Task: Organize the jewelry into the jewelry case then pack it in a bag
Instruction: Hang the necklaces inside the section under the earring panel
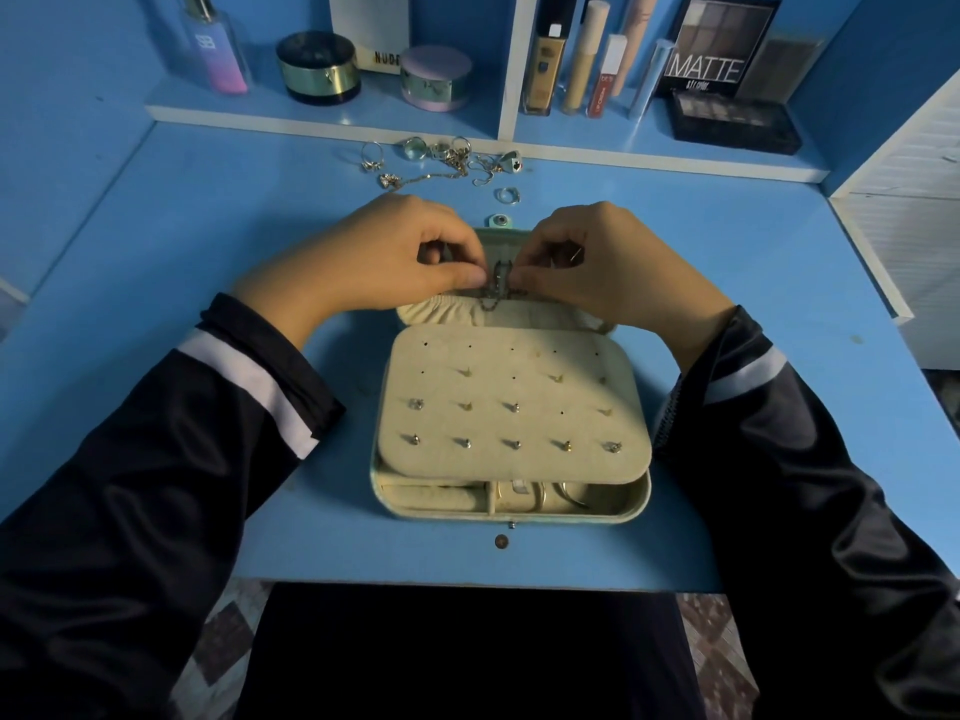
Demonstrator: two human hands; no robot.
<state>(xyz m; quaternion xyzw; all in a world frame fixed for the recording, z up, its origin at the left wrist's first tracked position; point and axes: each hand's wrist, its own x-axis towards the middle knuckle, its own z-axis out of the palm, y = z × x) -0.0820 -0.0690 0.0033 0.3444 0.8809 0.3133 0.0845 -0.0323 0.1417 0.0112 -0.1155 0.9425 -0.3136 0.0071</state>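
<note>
A pale green jewelry case (511, 514) lies open on the blue desk. Its cream earring panel (511, 407) holds several stud earrings. A dark chain necklace (496, 291) hangs over the lid's cream pocket (457, 311). My left hand (384, 257) and my right hand (608, 262) meet over the lid, each pinching the chain between thumb and fingertips. Loose rings and chains (441, 158) lie in a cluster on the desk behind the case. A single ring (509, 194) lies just beyond my hands. No bag is in view.
A shelf at the back carries a perfume bottle (215, 44), two round jars (318, 67), foundation and lip tubes (571, 59) and eyeshadow palettes (732, 122). A white cabinet (914, 210) stands on the right. The desk's front edge (467, 582) is near my lap.
</note>
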